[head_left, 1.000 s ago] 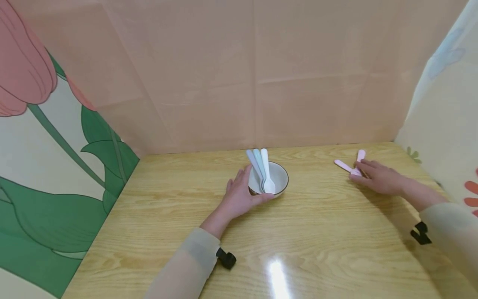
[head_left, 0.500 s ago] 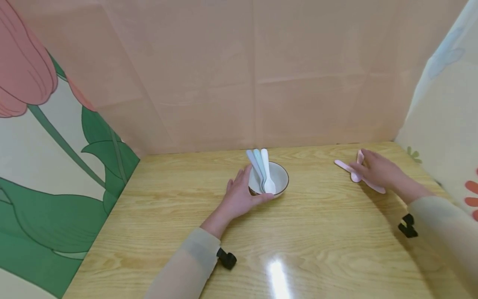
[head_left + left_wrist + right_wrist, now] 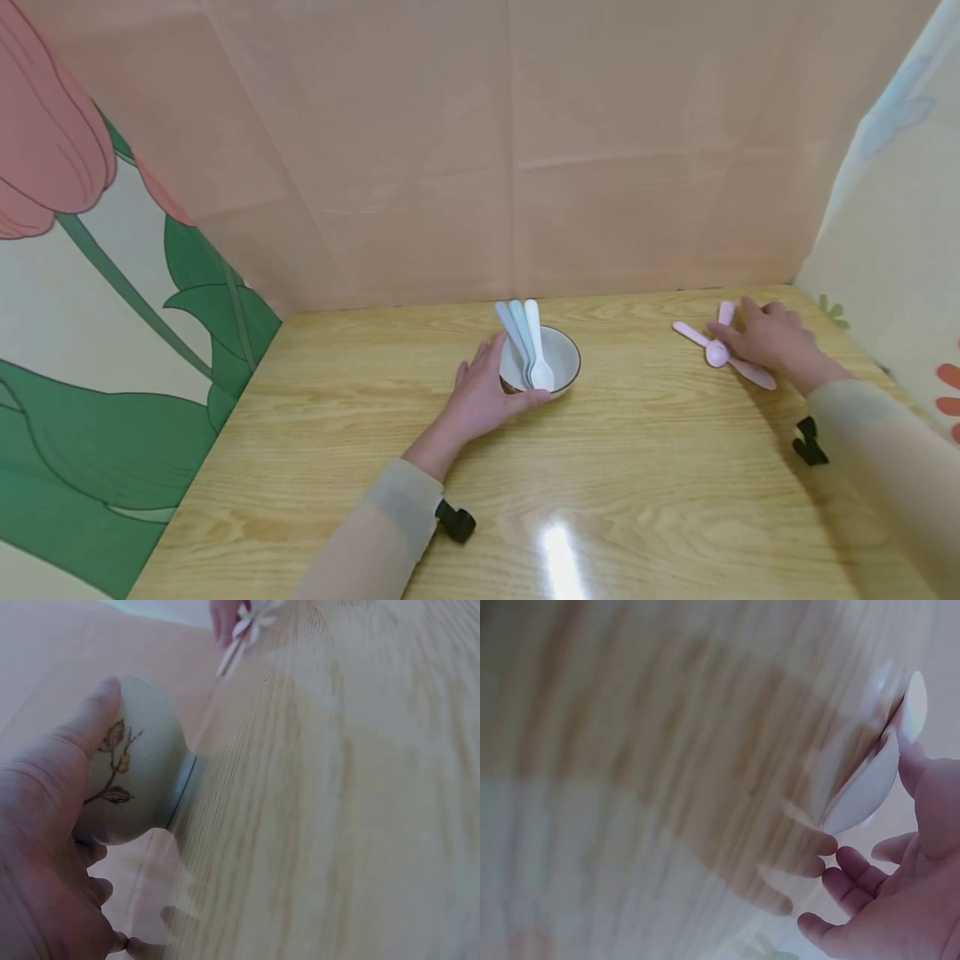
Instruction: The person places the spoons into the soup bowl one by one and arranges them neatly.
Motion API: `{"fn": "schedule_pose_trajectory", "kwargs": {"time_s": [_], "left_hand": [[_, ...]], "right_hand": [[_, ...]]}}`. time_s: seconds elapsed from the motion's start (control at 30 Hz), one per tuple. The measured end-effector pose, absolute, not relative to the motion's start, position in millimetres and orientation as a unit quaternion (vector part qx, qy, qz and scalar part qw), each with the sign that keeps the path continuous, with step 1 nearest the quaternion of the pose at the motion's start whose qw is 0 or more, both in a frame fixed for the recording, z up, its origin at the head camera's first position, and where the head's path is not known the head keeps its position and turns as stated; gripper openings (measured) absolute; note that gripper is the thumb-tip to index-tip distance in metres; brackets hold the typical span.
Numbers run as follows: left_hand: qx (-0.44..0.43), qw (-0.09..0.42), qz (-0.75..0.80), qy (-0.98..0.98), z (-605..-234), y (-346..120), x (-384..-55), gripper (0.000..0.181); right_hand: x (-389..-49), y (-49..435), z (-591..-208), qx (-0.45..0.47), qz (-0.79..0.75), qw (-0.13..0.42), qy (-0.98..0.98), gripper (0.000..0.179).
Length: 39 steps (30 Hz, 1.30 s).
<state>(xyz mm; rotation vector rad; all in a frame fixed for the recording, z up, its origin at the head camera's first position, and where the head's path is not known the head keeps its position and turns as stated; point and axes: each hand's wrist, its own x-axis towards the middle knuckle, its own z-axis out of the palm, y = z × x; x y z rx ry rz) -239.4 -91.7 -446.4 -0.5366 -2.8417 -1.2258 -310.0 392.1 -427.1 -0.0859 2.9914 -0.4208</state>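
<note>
My left hand holds the side of a white bowl with a dark rim, thumb at the near edge. Painted leaves decorate the bowl's outside in the left wrist view. Inside lean a lavender spoon, a mint spoon and a white spoon, their handles sticking out toward the back. At the right, a pink spoon lies crossed over another pink utensil with a long, narrow end. My right hand hovers over them, fingers relaxed and apart, thumb close to the spoon.
The wooden table ends against a peach backdrop. A flower-printed panel flanks the left side, and a pale printed wall the right. Each sleeve carries a black wrist mount.
My right hand has shifted from on top of the pink utensils toward the right, uncovering the spoon's head and the other piece's narrow end. The left hand and bowl stay put.
</note>
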Motion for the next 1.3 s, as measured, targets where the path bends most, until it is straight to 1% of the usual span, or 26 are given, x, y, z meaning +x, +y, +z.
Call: {"fn": "schedule_pose_trajectory", "kwargs": {"time_s": [0.13, 0.27, 0.4, 0.47, 0.7, 0.9, 1.23, 1.3], "left_hand": [[-0.170, 0.000, -0.391, -0.904, -446.2, -91.1, -239.2, 0.118], [-0.169, 0.001, -0.392, -0.905, -446.0, -90.7, -239.1, 0.117], [-0.170, -0.001, -0.391, -0.905, -445.1, -91.1, -238.3, 0.118], [-0.169, -0.004, -0.389, -0.905, -444.9, -91.5, -237.8, 0.120], [-0.170, -0.005, -0.388, -0.906, -445.5, -91.9, -237.8, 0.121], [-0.172, -0.005, -0.389, -0.905, -446.5, -91.8, -238.3, 0.122], [-0.172, -0.006, -0.385, -0.907, -446.5, -91.8, -238.9, 0.123], [-0.173, -0.006, -0.386, -0.906, -446.6, -92.0, -239.1, 0.122]], "right_hand": [[-308.1, 391.8, -425.5, -0.018, -0.132, 0.067, 0.989, 0.103], [-309.7, 394.1, -426.2, -0.021, -0.123, 0.063, 0.990, 0.102], [-313.0, 397.6, -427.5, -0.032, -0.117, 0.054, 0.991, 0.097], [-315.1, 398.4, -428.3, -0.038, -0.121, 0.052, 0.991, 0.092], [-319.9, 393.6, -431.3, -0.074, -0.145, 0.047, 0.985, 0.063], [-322.7, 393.1, -435.0, -0.084, -0.164, 0.051, 0.982, 0.047], [-326.8, 396.5, -435.3, -0.076, -0.174, 0.045, 0.981, 0.028], [-326.7, 395.7, -433.0, -0.071, -0.169, 0.049, 0.982, 0.030]]}}
